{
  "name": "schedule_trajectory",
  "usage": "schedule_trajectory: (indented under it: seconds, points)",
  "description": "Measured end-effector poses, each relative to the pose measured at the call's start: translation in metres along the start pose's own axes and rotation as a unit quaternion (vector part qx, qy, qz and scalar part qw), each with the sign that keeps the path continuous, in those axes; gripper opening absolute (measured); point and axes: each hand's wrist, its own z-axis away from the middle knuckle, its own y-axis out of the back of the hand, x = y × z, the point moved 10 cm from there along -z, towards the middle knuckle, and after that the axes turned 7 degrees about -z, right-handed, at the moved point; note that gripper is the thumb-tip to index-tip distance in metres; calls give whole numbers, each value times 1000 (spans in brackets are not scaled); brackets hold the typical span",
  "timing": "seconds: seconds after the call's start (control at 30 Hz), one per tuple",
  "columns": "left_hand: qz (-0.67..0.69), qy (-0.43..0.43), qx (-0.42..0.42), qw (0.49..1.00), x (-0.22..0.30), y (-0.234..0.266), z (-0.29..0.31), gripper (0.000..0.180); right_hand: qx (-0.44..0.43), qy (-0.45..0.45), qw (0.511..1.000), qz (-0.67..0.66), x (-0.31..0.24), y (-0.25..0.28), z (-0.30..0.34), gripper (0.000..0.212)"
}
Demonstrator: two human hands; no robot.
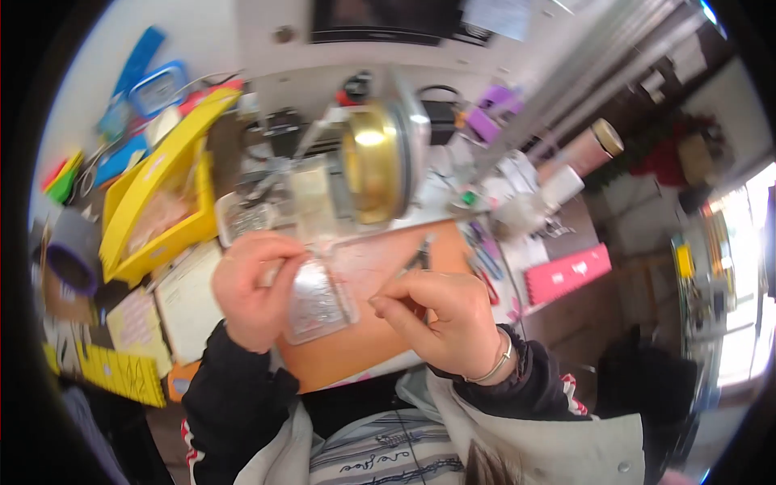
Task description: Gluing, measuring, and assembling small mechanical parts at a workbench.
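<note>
My left hand (257,284) is closed in a pinch above the left side of an orange work board (380,343). Its fingertips come right up to a shallow clear tray (322,303) of small shiny pieces; whether they touch it, I cannot tell. My right hand (443,317), with a thin bracelet at the wrist, is also pinched, thumb against forefinger, over the board's right half. Anything between the fingertips of either hand is too small or blurred to make out. Just beyond my right hand lie dark-tipped pliers (421,254).
A large gold spool (376,166) stands behind the board. At left is a yellow bin (158,210) beside another clear tray of bits (245,217). Several hand tools (485,263) and a pink box (568,273) lie at right. A grey tape roll (73,252) stands far left.
</note>
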Motion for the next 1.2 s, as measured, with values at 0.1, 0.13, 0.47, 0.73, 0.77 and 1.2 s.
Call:
schedule_trajectory:
  seconds: [0.1,0.13,0.47,0.73,0.77,1.2]
  points:
    - [75,47,-10,996,-10,-7,3,14,54,-27,998,6,1,42,22,7]
    - [103,89,10,991,-17,-5,4,13,85,-50,994,38,10,60,35,7]
    - [120,82,1,989,-21,-10,9,12,515,-5,853,82,32,280,123,26]
    - [116,61,13,991,-18,-7,9,12,479,-45,875,-53,78,265,101,47]
    - [113,63,15,991,-18,-4,11,12,425,-100,898,-59,104,255,93,40]
    - [101,42,2,994,-13,-6,9,14,297,-173,939,-9,151,235,29,32]
